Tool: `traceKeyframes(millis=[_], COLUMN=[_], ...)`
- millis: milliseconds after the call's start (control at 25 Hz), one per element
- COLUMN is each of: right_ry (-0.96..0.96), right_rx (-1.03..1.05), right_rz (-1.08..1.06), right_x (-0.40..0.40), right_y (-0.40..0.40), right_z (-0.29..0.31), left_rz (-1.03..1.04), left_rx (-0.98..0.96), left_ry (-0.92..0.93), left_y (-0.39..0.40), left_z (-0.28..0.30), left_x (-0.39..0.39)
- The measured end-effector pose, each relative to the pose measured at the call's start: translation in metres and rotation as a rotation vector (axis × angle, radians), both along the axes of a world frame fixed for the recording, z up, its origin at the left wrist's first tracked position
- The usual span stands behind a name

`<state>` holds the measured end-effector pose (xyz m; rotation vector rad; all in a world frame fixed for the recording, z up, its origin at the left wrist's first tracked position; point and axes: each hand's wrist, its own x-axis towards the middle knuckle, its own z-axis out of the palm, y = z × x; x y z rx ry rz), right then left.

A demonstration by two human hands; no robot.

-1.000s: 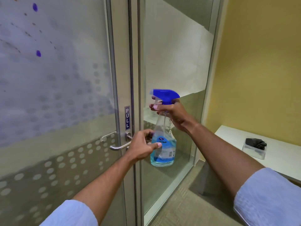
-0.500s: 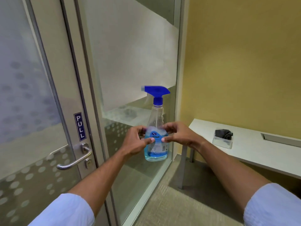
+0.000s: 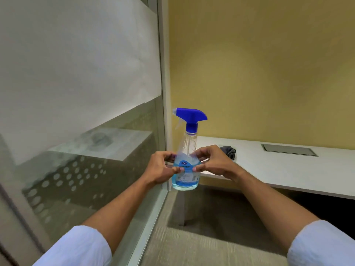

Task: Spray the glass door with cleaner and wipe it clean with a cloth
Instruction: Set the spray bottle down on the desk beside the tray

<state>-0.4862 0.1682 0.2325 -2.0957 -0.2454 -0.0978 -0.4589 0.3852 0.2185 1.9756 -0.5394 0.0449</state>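
A clear spray bottle [image 3: 186, 150] with a blue trigger head and blue liquid in its lower part stands upright in the air in front of me. My left hand [image 3: 160, 169] grips its body from the left, and my right hand [image 3: 213, 163] grips it from the right, with fingertips meeting on the label. A dark grey cloth [image 3: 228, 151] lies on the white table behind my right hand, partly hidden by it. The frosted glass panel [image 3: 80, 83] with a dotted band fills the left side; the door with its handle is out of view.
A white table [image 3: 288, 169] runs along the yellow wall [image 3: 259, 64] on the right, with a grey cable hatch [image 3: 289, 150] set in its top. The glass panel's metal frame [image 3: 163, 93] meets the wall at the corner. Carpet [image 3: 211, 246] covers the floor below.
My view has swung right, away from the door and its handle, toward the table. My right hand came down from the trigger to the bottle's body, where both hands now hold it.
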Motion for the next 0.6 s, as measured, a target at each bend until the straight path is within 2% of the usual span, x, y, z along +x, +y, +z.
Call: traceKeyframes(millis=[240,600], right_ry=[0.040,0.119], right_rx=[-0.010,-0.037], right_rz=[-0.153,-0.312], right_x=[0.058,0.120], right_y=[-0.063,-0.191], right_z=[-0.014,-0.047], left_rz=[-0.170,-0.314], left_rx=[-0.004,0.064], left_ry=[0.076,0.134], left_y=[-0.066,-0.205], left_z=[-0.015,-0.044], left_x=[0.093,0.179])
